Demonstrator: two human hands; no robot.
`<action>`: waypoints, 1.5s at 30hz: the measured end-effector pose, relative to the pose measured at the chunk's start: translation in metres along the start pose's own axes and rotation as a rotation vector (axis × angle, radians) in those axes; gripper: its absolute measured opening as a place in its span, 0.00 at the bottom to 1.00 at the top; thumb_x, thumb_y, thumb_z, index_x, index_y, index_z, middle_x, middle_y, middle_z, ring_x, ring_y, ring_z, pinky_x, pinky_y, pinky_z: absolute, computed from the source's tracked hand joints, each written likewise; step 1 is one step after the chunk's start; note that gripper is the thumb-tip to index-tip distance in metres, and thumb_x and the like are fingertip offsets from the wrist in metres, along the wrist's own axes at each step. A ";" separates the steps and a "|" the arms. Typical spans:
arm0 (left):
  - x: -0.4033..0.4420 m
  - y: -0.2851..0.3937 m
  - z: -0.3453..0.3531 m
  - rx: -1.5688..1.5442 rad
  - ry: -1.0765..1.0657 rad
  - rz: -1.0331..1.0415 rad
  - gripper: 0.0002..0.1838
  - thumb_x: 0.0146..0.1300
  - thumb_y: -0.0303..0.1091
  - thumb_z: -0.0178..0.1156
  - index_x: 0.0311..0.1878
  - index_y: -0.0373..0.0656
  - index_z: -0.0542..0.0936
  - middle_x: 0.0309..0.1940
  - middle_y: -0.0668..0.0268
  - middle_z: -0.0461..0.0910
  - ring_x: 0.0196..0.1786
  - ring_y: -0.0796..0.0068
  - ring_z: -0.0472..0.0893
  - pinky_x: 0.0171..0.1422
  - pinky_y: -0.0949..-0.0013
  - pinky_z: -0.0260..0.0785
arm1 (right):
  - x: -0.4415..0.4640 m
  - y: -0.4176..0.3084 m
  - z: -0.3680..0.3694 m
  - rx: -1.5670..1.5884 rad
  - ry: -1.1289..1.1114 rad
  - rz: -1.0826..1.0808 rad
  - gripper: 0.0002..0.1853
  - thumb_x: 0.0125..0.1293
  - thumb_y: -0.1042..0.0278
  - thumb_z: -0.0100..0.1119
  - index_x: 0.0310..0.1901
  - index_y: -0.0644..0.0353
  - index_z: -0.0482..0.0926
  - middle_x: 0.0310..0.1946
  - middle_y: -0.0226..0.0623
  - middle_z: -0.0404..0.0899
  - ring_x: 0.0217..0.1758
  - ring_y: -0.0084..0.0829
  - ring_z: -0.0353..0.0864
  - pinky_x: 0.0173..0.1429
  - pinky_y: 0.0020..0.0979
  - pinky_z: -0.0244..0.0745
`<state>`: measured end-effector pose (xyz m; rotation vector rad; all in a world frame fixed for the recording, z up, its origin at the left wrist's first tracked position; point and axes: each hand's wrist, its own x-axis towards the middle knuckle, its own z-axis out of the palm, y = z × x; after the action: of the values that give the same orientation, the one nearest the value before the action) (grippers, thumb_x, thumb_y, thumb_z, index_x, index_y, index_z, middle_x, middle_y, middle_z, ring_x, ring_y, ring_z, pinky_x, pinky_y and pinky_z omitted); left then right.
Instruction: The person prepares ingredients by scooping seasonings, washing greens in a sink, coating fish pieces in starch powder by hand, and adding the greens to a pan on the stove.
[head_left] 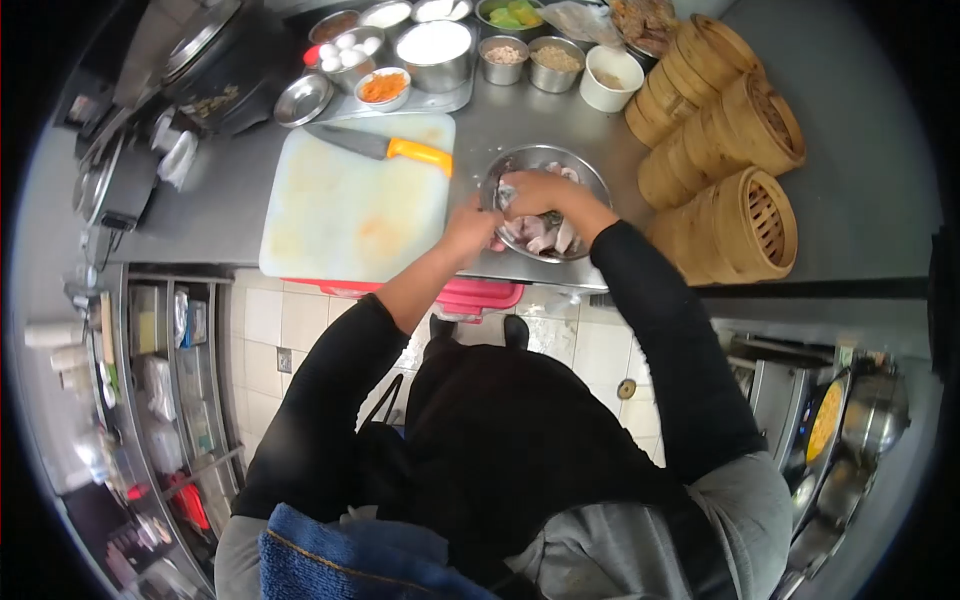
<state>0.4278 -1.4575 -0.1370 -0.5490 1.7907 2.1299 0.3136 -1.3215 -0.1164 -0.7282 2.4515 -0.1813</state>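
Observation:
A round metal bowl (603,190) near the counter's front edge holds pale pink raw fish pieces (545,236), some with greyish skin. My left hand (473,231) is closed on the bowl's left rim. Inside the bowl, my right hand (537,194) is curled down among the fish pieces, its fingertips partly hidden. Left of the bowl lies a white cutting board (340,215). Across the board's top edge rests a knife (418,154) with a yellow handle, apart from both hands.
Stacked bamboo steamers (720,235) stand to the right. Behind are a white tub (611,78), metal containers of chopped ingredients (555,66), a bowl of shredded orange food (383,89) and eggs (350,50). A large black pot (225,85) is at back left. Below the counter edge is a pink-red container (478,296).

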 end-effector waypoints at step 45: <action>-0.035 -0.010 -0.008 0.277 -0.768 -0.134 0.29 0.59 0.19 0.52 0.66 0.43 0.66 0.44 0.59 0.80 0.35 0.69 0.85 0.25 0.71 0.81 | -0.180 -0.052 0.115 0.251 0.773 0.644 0.16 0.63 0.58 0.58 0.47 0.60 0.82 0.47 0.51 0.81 0.53 0.50 0.80 0.58 0.48 0.73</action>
<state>0.4640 -1.4632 -0.1308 0.2024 1.4907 1.6275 0.5256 -1.2650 -0.1097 0.3381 3.1456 -0.5849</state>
